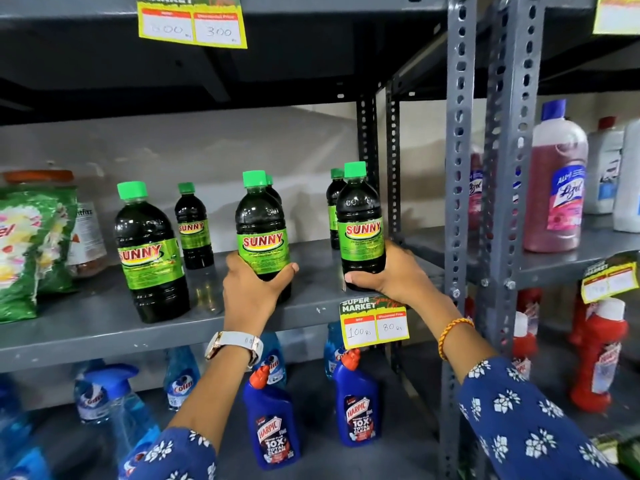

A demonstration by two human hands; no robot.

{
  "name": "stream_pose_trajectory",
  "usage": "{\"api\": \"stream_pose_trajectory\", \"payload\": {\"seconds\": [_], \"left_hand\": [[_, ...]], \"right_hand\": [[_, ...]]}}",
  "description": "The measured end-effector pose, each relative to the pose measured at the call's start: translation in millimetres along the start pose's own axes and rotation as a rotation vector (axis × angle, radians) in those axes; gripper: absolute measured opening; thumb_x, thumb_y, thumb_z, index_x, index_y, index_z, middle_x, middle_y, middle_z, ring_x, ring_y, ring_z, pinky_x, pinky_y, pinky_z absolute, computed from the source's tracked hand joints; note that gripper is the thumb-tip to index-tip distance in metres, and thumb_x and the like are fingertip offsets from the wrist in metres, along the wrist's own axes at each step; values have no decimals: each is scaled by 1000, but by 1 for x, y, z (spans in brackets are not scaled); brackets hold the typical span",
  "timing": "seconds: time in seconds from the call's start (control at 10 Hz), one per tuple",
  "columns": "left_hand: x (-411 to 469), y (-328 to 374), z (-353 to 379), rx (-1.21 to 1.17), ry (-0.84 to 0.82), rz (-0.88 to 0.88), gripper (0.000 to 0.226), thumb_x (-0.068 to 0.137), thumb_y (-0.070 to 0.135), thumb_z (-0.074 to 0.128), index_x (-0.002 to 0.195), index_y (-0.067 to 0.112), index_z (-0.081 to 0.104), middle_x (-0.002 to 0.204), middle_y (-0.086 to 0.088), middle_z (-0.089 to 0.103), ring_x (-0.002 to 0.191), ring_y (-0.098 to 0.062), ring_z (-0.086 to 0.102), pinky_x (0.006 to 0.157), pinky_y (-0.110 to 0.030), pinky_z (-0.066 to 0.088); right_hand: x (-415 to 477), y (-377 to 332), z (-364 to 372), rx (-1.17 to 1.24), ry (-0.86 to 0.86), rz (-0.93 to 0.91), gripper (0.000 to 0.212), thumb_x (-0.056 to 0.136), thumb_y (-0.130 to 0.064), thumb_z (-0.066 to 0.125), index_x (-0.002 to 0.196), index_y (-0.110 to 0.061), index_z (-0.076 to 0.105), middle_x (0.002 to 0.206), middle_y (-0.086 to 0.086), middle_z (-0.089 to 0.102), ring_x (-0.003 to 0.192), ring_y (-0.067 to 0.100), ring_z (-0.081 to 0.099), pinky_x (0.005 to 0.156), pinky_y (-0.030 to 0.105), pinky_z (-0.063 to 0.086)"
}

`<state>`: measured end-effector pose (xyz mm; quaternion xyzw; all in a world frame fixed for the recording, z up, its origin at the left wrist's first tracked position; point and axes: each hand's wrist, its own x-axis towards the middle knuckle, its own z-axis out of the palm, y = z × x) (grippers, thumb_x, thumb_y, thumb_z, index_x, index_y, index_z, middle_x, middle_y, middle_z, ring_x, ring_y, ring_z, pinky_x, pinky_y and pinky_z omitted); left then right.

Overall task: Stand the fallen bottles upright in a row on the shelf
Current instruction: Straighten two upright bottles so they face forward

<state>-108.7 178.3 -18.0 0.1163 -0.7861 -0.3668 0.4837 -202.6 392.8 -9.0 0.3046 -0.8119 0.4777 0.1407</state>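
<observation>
A grey metal shelf (104,323) spans the middle of the frame, carried by perforated grey uprights (459,168) right of centre. On it stand dark bottles with green caps and green "SUNNY" labels, all filled with a near-black liquid: a large one (149,254) at centre left, tilted slightly in the wide-angle view, a smaller one (192,226) behind it, and two more partly hidden at the back. At the far left edge lies a green detergent bag (31,251). The left hand (252,289), in the middle of the frame, has its grip closed round the lower part of a centre bottle (261,230), which stands upright on the shelf with the fingers wrapped across its base. The right hand (391,271), right of centre, holds a right bottle (362,226) the same way, low on its body, near the shelf's front edge. Just below it a yellow price tag (374,323) hangs from the shelf lip. In the lower part of the frame stand blue Harpic bottles (356,407) and clear blue spray bottles (117,400); at the right, a pink Lizol bottle (557,188).
</observation>
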Motion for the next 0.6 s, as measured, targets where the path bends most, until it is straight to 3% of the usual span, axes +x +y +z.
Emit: {"api": "stream_pose_trajectory", "payload": {"seconds": [0.3, 0.4, 0.5, 0.6], "left_hand": [[3, 0, -4, -42, -76, 5, 66, 66, 48, 78, 101, 14, 33, 94, -1, 52, 80, -17, 51, 57, -16, 35], [-2, 0, -6, -42, -67, 17, 69, 65, 48, 78, 107, 12, 36, 95, 1, 51, 82, -15, 50, 61, -17, 37], [-5, 0, -9, -31, -69, 83, 90, 64, 46, 80, 128, 4, 34, 104, -3, 56, 90, -16, 53, 71, -19, 40], [-15, 4, -13, -120, -66, 86, 105, 65, 47, 77, 142, 4, 20, 130, -13, 50, 117, -24, 49, 93, -28, 39]], "right_hand": [[0, 0, 1, -26, -4, 3, 55, 50, -60, 75, 96, -43, 49, 90, -18, 65, 85, -2, 58, 75, 27, 45], [-2, 0, 0, -12, -13, 2, 52, 48, -62, 75, 91, -47, 49, 92, -20, 65, 87, -4, 58, 78, 29, 47], [-1, 0, -3, 36, -26, 11, 65, 43, -66, 77, 99, -46, 51, 101, -15, 66, 95, 4, 61, 89, 36, 49], [-9, -7, -5, 109, 84, -30, 88, 45, -67, 76, 119, -35, 43, 118, -13, 59, 110, 10, 55, 97, 33, 43]]}}
